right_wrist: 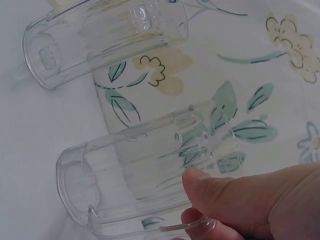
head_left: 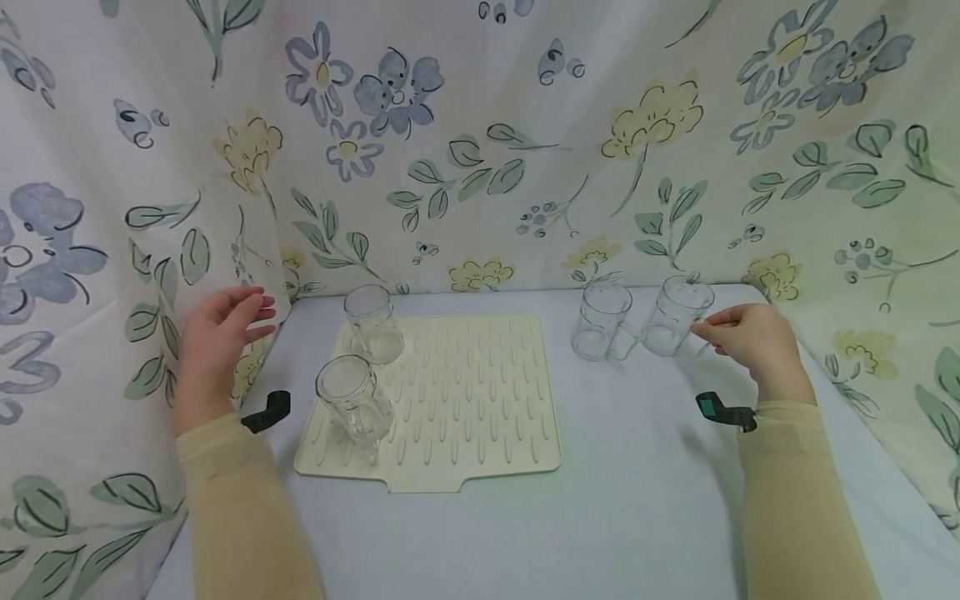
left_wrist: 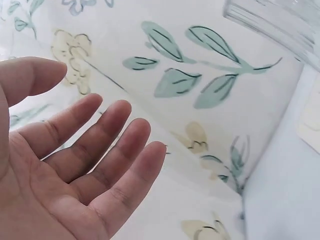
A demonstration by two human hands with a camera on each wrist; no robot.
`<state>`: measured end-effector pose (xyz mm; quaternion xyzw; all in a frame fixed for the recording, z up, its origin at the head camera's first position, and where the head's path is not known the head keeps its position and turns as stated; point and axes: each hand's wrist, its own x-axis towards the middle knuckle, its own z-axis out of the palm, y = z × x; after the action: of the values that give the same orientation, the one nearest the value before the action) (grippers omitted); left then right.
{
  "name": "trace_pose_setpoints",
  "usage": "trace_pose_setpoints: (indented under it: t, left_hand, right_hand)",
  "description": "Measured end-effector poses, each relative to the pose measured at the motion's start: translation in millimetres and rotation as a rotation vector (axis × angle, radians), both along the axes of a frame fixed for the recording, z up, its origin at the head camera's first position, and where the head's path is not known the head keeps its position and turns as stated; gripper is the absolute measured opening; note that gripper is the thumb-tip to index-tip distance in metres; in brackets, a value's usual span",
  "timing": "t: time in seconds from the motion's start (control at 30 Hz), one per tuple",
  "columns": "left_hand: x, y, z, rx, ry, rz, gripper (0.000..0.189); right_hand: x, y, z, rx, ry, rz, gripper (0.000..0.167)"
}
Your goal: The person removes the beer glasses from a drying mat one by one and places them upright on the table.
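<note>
My right hand (head_left: 757, 342) pinches the handle of a clear glass mug (head_left: 669, 323) at the back right of the table. In the right wrist view, thumb and finger meet on that handle, low in the picture. A second glass mug (head_left: 600, 325) stands just left of it, its handle toward the held one. My left hand (head_left: 217, 342) hovers at the left, before the curtain, holding nothing; its fingers are loosely bent in the left wrist view. Nearest to it, two more glass mugs, one behind (head_left: 373, 329) and one in front (head_left: 356, 404), stand on the cream ridged mat (head_left: 480, 392).
A white cloth-covered table (head_left: 600, 517) carries the mat and mugs. Flowered fabric (head_left: 480, 167) hangs along the back and both sides. The mat has a short tab at its front edge. Part of a mug (left_wrist: 280, 25) shows at the left wrist view's top right.
</note>
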<state>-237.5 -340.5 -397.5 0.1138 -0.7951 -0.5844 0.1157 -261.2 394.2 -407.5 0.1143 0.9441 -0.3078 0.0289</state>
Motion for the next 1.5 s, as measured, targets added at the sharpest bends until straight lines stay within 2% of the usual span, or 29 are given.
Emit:
trace_pose_setpoints:
  t: [0.07,0.13,0.23,0.4,0.57,0.7,0.83,0.97,1.13,1.23,1.33,1.4,1.5]
  left_hand:
    - [-4.8,-3.0,-10.6,-0.027,-0.046,-0.034,0.051]
    - [-9.4,-4.3,-20.4,-0.092,-0.109,-0.058,0.060]
    - [-14.2,-4.3,-30.7,-0.141,-0.172,-0.074,0.067]
    - [-15.9,-0.9,-36.2,-0.132,-0.154,-0.078,0.064]
    - [-18.6,1.0,-40.7,-0.133,-0.131,-0.129,0.061]
    - [-24.0,-0.2,-49.4,-0.147,-0.170,-0.187,0.061]
    - [-29.8,-2.6,-59.4,-0.187,-0.230,-0.261,0.062]
    - [-33.1,-0.9,-65.7,-0.211,-0.297,-0.297,0.063]
    - [-35.4,1.8,-71.1,-0.234,-0.362,-0.312,0.064]
    - [-37.3,3.1,-73.8,-0.259,-0.383,-0.332,0.067]
    - [-39.1,5.0,-74.8,-0.271,-0.399,-0.349,0.067]
    - [-39.7,6.3,-74.4,-0.275,-0.410,-0.353,0.067]
    - [-40.4,6.5,-73.9,-0.282,-0.437,-0.347,0.066]
  right_hand:
    - [-0.1,-1,0.1,0.002,-0.002,0.001,0.055]
    - [-0.2,-1,0.4,-0.002,-0.009,-0.001,0.054]
    - [-0.3,-1,0.9,-0.005,-0.018,-0.001,0.055]
    - [0.6,1,1.4,-0.002,-0.036,0.012,0.067]
    - [3.9,4,6.4,0.015,-0.052,0.028,0.080]
    - [8.4,6,15.1,0.041,-0.036,0.023,0.088]
    - [14.0,6,27.2,0.078,0.013,0.002,0.088]
    - [20.1,-2,42.5,0.081,0.063,-0.039,0.088]
    - [32.9,-21,65.3,0.011,0.195,-0.151,0.084]
    - [42.3,-36,78.4,-0.072,0.338,-0.243,0.071]
    - [50.6,-54,88.4,-0.207,0.503,-0.302,0.054]
    - [55.0,-66,93.1,-0.310,0.598,-0.301,0.045]
    - [57.5,-82,99.6,-0.488,0.698,-0.247,0.038]
